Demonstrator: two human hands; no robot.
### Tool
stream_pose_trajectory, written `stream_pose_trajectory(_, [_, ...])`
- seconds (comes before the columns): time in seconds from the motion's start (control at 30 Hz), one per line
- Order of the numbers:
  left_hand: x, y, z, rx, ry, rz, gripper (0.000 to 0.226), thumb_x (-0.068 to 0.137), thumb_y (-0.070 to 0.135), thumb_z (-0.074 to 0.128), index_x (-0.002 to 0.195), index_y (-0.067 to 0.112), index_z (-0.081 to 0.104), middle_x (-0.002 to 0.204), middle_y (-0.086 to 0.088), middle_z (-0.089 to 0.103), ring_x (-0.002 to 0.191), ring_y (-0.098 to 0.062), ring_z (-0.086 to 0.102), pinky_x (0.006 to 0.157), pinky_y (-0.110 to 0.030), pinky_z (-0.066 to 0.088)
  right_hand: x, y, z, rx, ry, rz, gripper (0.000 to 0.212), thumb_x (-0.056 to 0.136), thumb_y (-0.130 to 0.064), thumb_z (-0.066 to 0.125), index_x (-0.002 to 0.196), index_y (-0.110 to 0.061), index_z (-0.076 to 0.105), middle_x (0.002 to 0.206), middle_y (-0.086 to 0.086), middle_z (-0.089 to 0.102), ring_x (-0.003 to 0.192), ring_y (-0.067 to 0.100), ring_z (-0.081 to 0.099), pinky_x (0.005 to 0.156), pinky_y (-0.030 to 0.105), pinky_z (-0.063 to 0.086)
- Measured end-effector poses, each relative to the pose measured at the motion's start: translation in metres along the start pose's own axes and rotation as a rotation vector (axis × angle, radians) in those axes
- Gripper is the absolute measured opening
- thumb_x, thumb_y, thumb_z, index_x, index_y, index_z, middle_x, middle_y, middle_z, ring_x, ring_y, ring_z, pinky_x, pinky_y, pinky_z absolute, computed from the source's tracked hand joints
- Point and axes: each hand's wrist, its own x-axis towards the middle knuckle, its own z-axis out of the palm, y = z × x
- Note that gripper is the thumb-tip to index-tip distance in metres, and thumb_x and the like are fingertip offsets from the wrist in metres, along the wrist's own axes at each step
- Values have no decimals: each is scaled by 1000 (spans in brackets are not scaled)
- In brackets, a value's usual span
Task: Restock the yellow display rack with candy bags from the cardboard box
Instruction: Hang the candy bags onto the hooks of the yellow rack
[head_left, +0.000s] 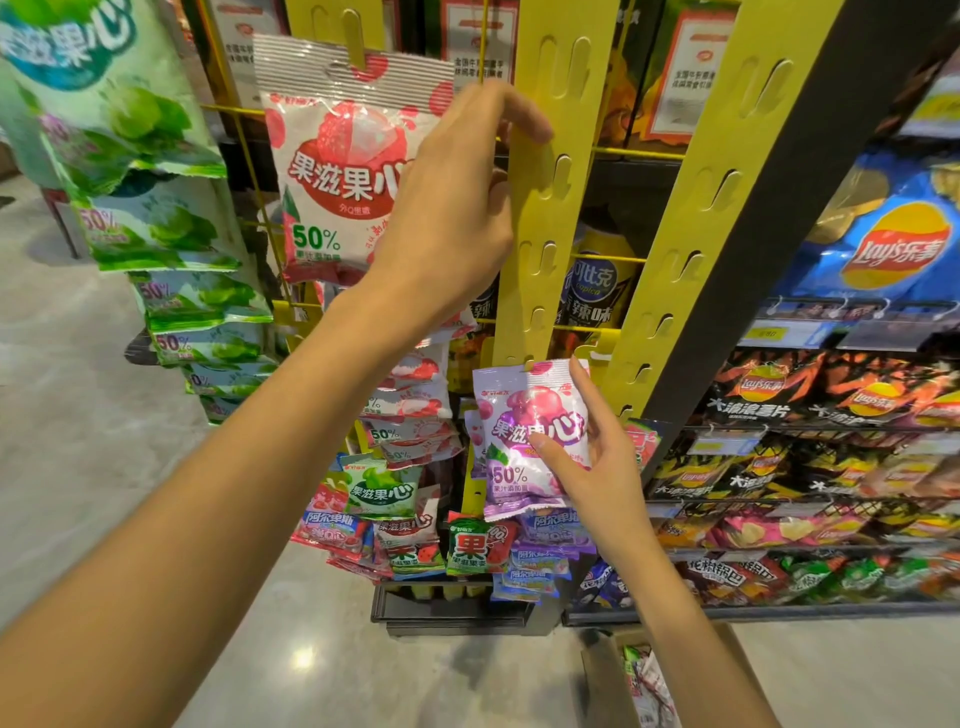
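- Head view: the left hand pinches the edge of the display rack's middle yellow slotted hanging strip, fingers curled over it.
- The right hand grips a purple-and-white grape candy bag, whose top touches the strip's lower end.
- A red-and-white candy bag hangs just left of the left hand.
- A brown cardboard box sits on the floor below.

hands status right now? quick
Left hand: closed, gripping the yellow strip.
Right hand: closed, holding the purple candy bag.
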Motion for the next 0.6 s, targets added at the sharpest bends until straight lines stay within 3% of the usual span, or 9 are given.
stream_pose_trajectory(0.07, [0,0,0,-3,-1,-1,35,87,-10,52,116,9,54,114,7,49,88,2,51,68,-8,47,0,1,0,-2,-5,8,74,91,-13,69,153,-30,33,156,-22,32,144,-4,28,117,21,32])
stream_pose_trajectory(0.2, [0,-1,1,-15,0,-1,36,86,-10,52,116,10,54,118,3,53,93,-5,53,70,-11,49,0,3,0,-34,-17,-2,72,91,-12,69,152,-28,33,153,-27,31,138,-18,25,107,2,28])
stream_pose_trajectory(0.33, [0,-1,1,-9,5,-1,36,86,-10,52,116,10,54,120,2,54,98,-9,55,75,-14,51,-1,12,3,-40,-27,7,72,92,-14,68,152,-31,33,148,-39,29,141,-15,24,113,10,28])
stream_pose_trajectory(0.4, [0,-1,1,-9,5,-5,36,87,-9,52,117,11,54,120,2,54,99,-9,56,75,-16,53,-3,16,7,-42,-29,25,71,92,-11,67,150,-34,35,144,-44,28,137,-20,24,109,7,30])
stream_pose_trajectory(0.5, [1,-1,0,-17,7,-13,35,88,-9,52,116,11,54,119,3,54,98,-9,56,74,-18,54,-4,20,12,-40,-15,40,70,92,-7,67,148,-36,36,146,-37,30,129,-28,26,96,-4,32])
stream_pose_trajectory(0.6, [1,-1,0,-18,3,-17,36,88,-10,52,116,11,54,117,5,52,97,-9,56,74,-17,54,-2,22,17,-75,26,24,71,92,-8,67,146,-41,36,151,-29,32,136,-16,30,103,4,34])
